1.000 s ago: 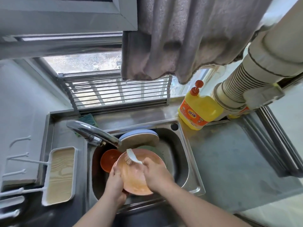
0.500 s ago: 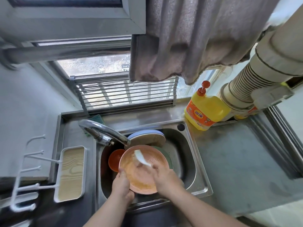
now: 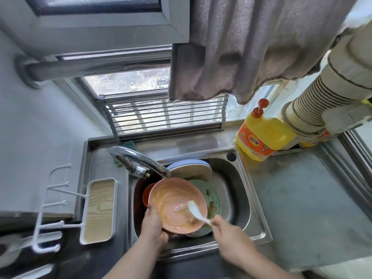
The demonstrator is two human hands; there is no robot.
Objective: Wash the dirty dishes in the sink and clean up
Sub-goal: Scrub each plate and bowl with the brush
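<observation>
Scrubbing is in hand: over the sink (image 3: pixel 244 179), the left hand (image 3: pixel 154 225) grips the soapy pink bowl (image 3: pixel 177 205) while the right hand (image 3: pixel 229 234) clasps the dish brush (image 3: pixel 196 212) inside it; rinsing under the faucet (image 3: pixel 141 162) likely follows.

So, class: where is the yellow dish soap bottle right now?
In the head view, the yellow dish soap bottle stands on the steel counter behind the sink's far right corner, against the ribbed duct.
</observation>
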